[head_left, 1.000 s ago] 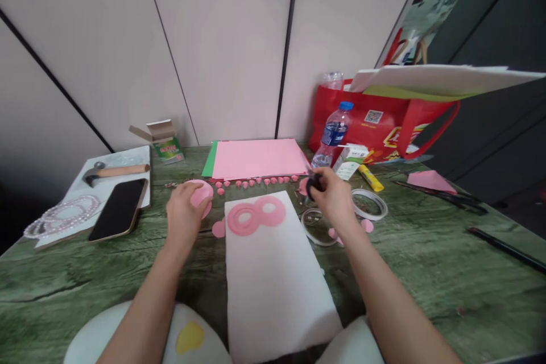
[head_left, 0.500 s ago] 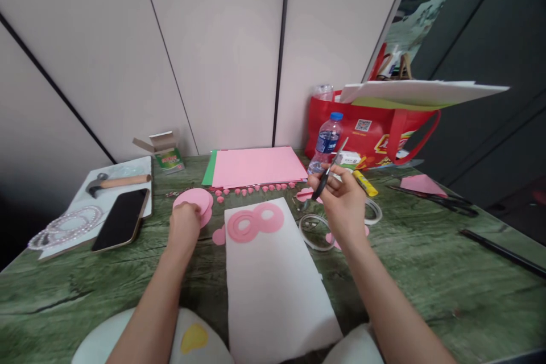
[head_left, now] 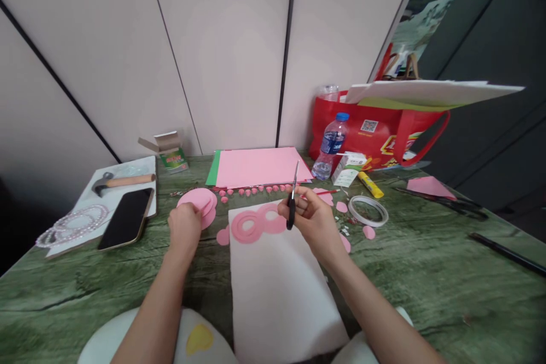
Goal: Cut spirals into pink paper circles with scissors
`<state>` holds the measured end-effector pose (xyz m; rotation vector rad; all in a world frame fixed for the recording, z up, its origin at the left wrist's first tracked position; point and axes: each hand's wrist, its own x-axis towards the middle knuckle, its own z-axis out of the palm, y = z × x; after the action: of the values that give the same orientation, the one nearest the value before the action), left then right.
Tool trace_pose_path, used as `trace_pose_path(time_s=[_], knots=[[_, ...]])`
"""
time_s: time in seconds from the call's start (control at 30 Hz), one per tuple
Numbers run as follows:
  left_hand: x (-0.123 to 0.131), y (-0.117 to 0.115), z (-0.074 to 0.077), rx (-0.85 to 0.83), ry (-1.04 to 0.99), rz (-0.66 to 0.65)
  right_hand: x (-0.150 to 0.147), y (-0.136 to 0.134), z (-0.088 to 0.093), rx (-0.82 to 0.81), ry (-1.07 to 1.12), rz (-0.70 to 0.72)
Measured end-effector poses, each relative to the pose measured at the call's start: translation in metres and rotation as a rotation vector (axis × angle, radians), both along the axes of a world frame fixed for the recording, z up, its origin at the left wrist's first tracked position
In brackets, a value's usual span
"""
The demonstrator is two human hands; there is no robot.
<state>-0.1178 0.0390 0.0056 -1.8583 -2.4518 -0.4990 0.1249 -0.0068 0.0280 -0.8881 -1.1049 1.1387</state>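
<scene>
At the left of the board, my left hand point(head_left: 186, 224) is closed at the edge of several overlapping pink paper circles point(head_left: 193, 196). My right hand point(head_left: 313, 219) grips small black-handled scissors point(head_left: 292, 210) above the board's upper right part, blade pointing up. Beneath lies a white board point(head_left: 281, 290) with two pink ring shapes side by side: a left pink ring point(head_left: 236, 233) with a raised inner band, and a right pink ring point(head_left: 273, 226) partly covered by my fingers. Beside the board's left edge is a small pink paper piece point(head_left: 222, 236).
Behind the board are pink paper sheets point(head_left: 260, 166) and a row of small pink pieces point(head_left: 255, 189). To the right stand a bottle point(head_left: 330, 148), a carton point(head_left: 347, 168), a glue stick point(head_left: 370, 185) and a tape roll point(head_left: 386, 219). A hammer point(head_left: 128, 181) and phone point(head_left: 127, 219) lie left.
My right hand has moved left and down with the scissors, from beside the board to over it. A pale ring below that hand no longer shows. My left hand stays at the pink circles.
</scene>
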Motion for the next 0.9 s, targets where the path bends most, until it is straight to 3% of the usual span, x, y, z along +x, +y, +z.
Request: trace_pose_path(time_s=[0.13,0.2,0.27,0.3,0.33,0.4,0.43,0.63,0.8,0.9], knots=[[0.002,-0.009,0.010,0.085,0.003,0.038,-0.004,0.004,-0.011,-0.014,-0.080,0.014],[0.008,-0.015,0.018,0.305,0.008,0.030,-0.006,0.005,-0.021,-0.030,-0.282,0.010],[0.018,-0.020,0.024,0.549,-0.200,0.026,-0.007,0.007,-0.032,-0.008,-0.617,-0.052],[0.023,-0.021,0.025,0.584,-0.397,0.021,-0.008,0.009,-0.037,-0.018,-0.652,-0.071],[0.028,-0.021,0.026,0.554,-0.654,0.020,-0.007,0.011,-0.042,-0.027,-0.661,-0.086],[0.037,-0.019,0.024,0.292,-1.295,0.056,-0.005,0.016,-0.048,-0.046,-0.655,-0.097],[0.040,-0.018,0.021,0.195,-1.399,0.051,-0.003,0.019,-0.050,-0.058,-0.639,-0.102],[0.047,-0.016,0.010,-0.130,-1.606,0.055,0.014,0.036,-0.055,-0.149,-0.453,-0.181],[0.056,-0.019,0.008,-0.189,-1.642,0.029,0.014,0.038,-0.060,-0.175,-0.380,-0.181],[0.057,-0.019,0.009,-0.111,-1.605,0.050,0.011,0.038,-0.060,-0.186,-0.338,-0.153]])
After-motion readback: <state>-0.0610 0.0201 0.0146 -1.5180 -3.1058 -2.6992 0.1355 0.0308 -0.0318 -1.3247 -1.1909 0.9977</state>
